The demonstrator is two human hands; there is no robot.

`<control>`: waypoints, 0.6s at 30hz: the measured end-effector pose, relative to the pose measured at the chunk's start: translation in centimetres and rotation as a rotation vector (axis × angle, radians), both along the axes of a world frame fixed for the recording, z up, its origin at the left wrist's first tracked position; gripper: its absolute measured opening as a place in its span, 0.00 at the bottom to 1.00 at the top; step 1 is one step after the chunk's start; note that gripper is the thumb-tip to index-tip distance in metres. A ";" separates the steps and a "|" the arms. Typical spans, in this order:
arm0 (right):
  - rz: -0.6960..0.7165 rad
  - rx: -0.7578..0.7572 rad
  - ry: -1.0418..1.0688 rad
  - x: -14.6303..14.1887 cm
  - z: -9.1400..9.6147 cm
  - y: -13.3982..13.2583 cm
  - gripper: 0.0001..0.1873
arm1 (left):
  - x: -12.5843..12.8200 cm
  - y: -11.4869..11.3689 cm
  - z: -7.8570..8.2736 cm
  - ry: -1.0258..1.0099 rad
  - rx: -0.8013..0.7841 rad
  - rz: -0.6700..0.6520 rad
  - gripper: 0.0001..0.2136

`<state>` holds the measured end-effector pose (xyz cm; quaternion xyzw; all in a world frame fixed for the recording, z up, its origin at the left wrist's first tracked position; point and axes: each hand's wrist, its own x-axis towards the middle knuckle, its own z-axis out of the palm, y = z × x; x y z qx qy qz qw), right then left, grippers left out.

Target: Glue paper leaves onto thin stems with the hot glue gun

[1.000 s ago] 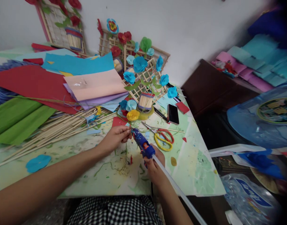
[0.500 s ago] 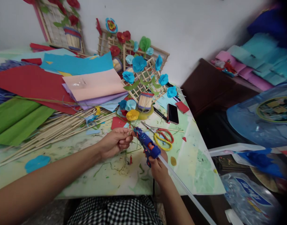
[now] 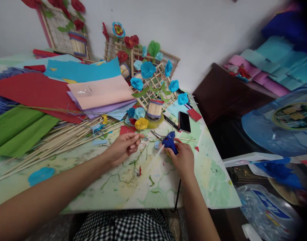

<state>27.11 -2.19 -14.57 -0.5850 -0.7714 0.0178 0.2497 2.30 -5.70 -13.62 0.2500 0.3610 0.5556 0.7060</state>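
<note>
My left hand is closed in a pinch on a thin stem, whose ends are hard to make out. Just beyond its fingertips is a yellow paper flower; I cannot tell whether the stem belongs to it. My right hand grips a blue hot glue gun low over the table, with a long translucent glue stick slanting from its back toward me. Scissors lie partly hidden behind the gun and right hand. Close behind stands a small stick lattice with blue paper flowers and a stick pot.
Thin bamboo sticks and coloured paper sheets cover the left side. A phone and a black marker lie to the right. Green scraps are scattered in front. The gun's black cord hangs over the near table edge.
The glue gun has moved right, away from my left fingers, and turned so its glue stick points down-left instead of down-right. My left hand stays nearly in place, still pinching.
</note>
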 end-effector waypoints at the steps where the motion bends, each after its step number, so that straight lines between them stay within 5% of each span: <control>1: -0.009 -0.021 -0.042 0.2 0.0 0.3 0.20 | 0.0 0.0 0.0 0.007 -0.003 0.003 0.08; 8: 0.063 0.108 0.057 -3.1 2.4 -0.7 0.14 | 0.2 -0.1 -0.8 0.142 0.063 0.035 0.09; 12: 0.315 -0.022 0.368 -7.8 3.5 -2.0 0.09 | 0.2 0.0 -1.3 0.206 0.113 0.062 0.10; 18: 0.311 -0.160 0.699 -11.5 2.9 -1.8 0.01 | 0.2 -0.1 -1.2 0.226 0.122 0.065 0.12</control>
